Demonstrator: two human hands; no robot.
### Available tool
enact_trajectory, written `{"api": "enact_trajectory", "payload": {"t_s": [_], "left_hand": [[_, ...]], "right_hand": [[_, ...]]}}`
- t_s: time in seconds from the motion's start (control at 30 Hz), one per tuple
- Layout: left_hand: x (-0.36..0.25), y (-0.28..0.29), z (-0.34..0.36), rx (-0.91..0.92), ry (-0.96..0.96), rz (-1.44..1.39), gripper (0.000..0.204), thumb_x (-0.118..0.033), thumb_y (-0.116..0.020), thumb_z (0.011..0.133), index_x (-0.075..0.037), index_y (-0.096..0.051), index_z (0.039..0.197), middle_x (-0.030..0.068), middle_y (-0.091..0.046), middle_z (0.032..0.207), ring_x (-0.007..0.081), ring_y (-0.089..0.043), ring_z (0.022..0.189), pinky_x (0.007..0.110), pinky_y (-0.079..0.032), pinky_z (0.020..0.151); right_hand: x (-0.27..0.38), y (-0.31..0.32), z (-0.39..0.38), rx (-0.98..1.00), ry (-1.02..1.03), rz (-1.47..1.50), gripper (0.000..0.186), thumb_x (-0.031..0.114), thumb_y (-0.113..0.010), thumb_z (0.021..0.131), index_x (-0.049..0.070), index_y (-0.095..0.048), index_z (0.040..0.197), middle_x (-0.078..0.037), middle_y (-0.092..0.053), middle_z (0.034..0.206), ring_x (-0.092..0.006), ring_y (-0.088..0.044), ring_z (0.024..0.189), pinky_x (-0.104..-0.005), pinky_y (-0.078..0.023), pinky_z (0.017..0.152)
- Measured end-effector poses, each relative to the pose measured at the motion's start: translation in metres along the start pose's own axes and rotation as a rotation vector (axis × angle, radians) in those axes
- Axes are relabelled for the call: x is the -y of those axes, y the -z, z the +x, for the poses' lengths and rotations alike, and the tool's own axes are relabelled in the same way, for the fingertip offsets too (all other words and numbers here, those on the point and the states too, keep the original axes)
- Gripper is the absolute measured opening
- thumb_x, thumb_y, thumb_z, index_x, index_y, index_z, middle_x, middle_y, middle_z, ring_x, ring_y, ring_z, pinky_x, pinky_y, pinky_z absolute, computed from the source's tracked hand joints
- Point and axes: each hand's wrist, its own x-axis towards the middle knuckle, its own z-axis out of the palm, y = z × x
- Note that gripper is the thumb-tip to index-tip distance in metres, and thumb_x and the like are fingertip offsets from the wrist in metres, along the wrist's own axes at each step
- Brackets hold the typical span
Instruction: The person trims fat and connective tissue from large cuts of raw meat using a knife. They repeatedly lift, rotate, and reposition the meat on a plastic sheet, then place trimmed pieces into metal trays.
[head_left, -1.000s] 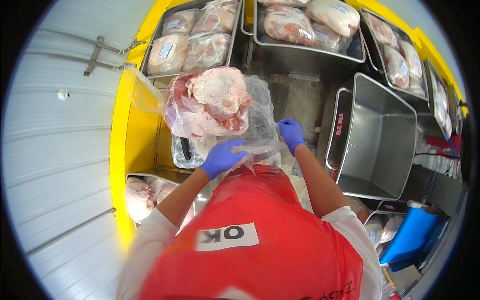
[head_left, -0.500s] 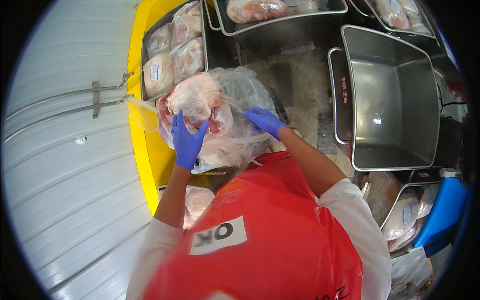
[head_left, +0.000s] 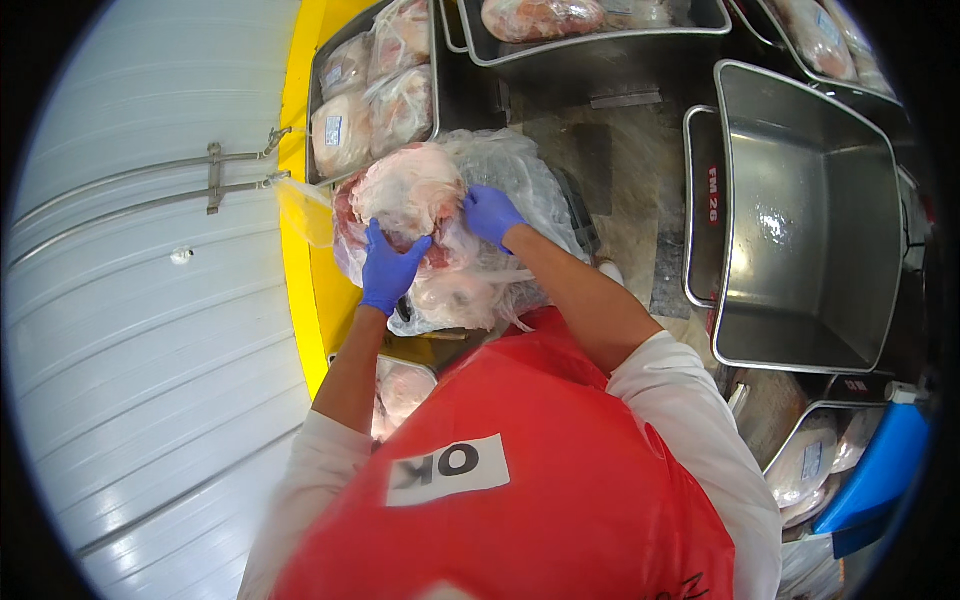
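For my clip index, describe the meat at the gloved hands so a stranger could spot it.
From the yellow border, find the metal tub at upper left. Just below is the meat, left hand over its lower part, right hand at its right edge. Its red flesh shows amid loose clear plastic, unlike the bagged pieces in that tub.

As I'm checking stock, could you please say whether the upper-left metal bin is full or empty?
Apparently full: bagged meat pieces fill the visible opening of the metal bin.
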Motion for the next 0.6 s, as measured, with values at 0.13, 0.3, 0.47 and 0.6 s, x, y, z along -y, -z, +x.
{"api": "enact_trajectory", "payload": {"t_s": [0.13, 0.3, 0.47, 0.6], "left_hand": [[0.017, -0.001, 0.001, 0.043, -0.055, -0.051, 0.122, -0.050, -0.085, 0.081, 0.008, -0.014, 0.161, 0.0371, -0.037, 0.158, 0.0434, -0.046, 0.145, 0.045, -0.041, 0.116], [0.028, -0.001, -0.001, 0.059, -0.149, -0.034, 0.127, -0.052, -0.085, 0.079, 0.007, -0.011, 0.163, 0.0346, -0.027, 0.164, 0.0448, -0.037, 0.150, 0.046, -0.037, 0.120], [0.021, 0.012, -0.003, 0.090, -0.161, 0.011, 0.127, -0.053, -0.085, 0.079, 0.005, -0.011, 0.164, 0.0317, -0.026, 0.166, 0.0428, -0.038, 0.150, 0.046, -0.037, 0.120], [0.033, 0.028, -0.017, 0.097, -0.142, -0.163, 0.119, -0.046, -0.085, 0.081, 0.002, -0.015, 0.164, 0.0305, -0.030, 0.165, 0.0400, -0.041, 0.149, 0.045, -0.038, 0.119]], "right_hand": [[-0.009, -0.001, -0.013, 0.033, 0.048, 0.061, 0.024, 0.023, -0.059, 0.096, 0.003, -0.071, 0.102, -0.027, -0.070, 0.105, -0.0467, -0.068, 0.098, -0.0517, -0.054, 0.086], [-0.026, 0.014, -0.017, 0.013, 0.100, -0.003, 0.022, 0.022, -0.058, 0.097, 0.004, -0.070, 0.101, -0.026, -0.070, 0.103, -0.0471, -0.067, 0.096, -0.0514, -0.054, 0.084], [-0.031, 0.018, -0.013, 0.021, 0.113, -0.061, 0.022, 0.023, -0.058, 0.098, 0.005, -0.070, 0.103, -0.025, -0.071, 0.102, -0.0461, -0.067, 0.095, -0.0502, -0.053, 0.084], [-0.034, 0.025, -0.024, 0.115, 0.018, -0.009, 0.024, 0.024, -0.059, 0.098, 0.006, -0.072, 0.108, -0.023, -0.072, 0.101, -0.0414, -0.069, 0.091, -0.0462, -0.054, 0.084]]}}
